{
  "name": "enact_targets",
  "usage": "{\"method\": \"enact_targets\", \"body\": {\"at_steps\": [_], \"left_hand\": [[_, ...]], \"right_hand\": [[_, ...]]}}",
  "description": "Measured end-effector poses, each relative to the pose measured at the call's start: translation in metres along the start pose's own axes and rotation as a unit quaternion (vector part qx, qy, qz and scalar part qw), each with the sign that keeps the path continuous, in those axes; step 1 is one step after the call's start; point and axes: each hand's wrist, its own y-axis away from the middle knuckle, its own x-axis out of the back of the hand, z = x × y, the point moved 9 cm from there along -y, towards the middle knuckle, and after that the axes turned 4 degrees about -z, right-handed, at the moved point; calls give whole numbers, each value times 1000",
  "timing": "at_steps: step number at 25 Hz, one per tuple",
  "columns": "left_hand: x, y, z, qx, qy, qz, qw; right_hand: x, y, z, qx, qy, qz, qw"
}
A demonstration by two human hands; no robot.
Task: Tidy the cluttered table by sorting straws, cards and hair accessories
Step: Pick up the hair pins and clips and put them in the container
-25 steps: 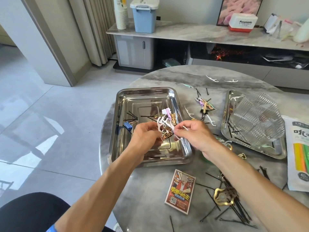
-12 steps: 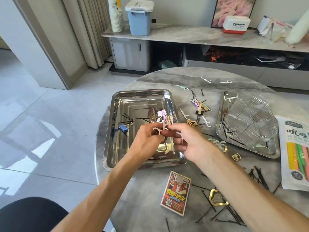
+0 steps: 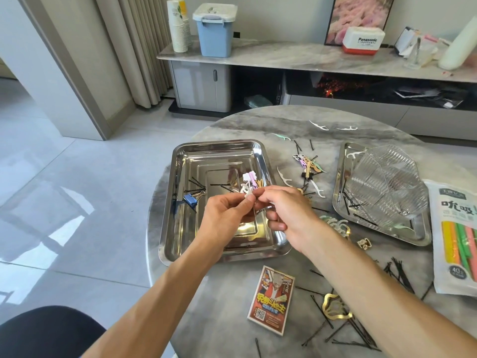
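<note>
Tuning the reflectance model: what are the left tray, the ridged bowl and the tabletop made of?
Left tray: looks like polished stainless steel, with mirror-like reflections of the room. Ridged bowl: clear glass or hard plastic, I cannot tell which; the right tray shows through its ribs. Tabletop: grey veined stone or a marble-look slab, with a soft sheen.

Both hands are hovering over the near-right part of a steel tray (image 3: 180, 202) on the round marble table (image 3: 227, 293). The left hand (image 3: 224, 218) and right hand (image 3: 286, 215) are together pinching a small bunch of white and pink hair clips (image 3: 248, 186). A blue binder clip (image 3: 190, 199) is lying in the tray. A card pack (image 3: 271, 299) is lying near, a straw packet (image 3: 455, 239) far right.
</note>
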Motion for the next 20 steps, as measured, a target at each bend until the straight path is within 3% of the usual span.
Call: {"method": "enact_targets", "body": {"at_steps": [3,7,11,20], "left_hand": [[5,0,-3,1,-25,38,999],[4,0,-7,18,0,48,999],[6,-1,-12,46,66,51,995],[-5,-1,-13,64,113,10,991]], "right_hand": [[1,1,-7,62,159,9,985],[4,1,-20,157,272,57,948],[1,2,-23,185,377,63,905],[-3,15,-33,259,387,66,882]]}}
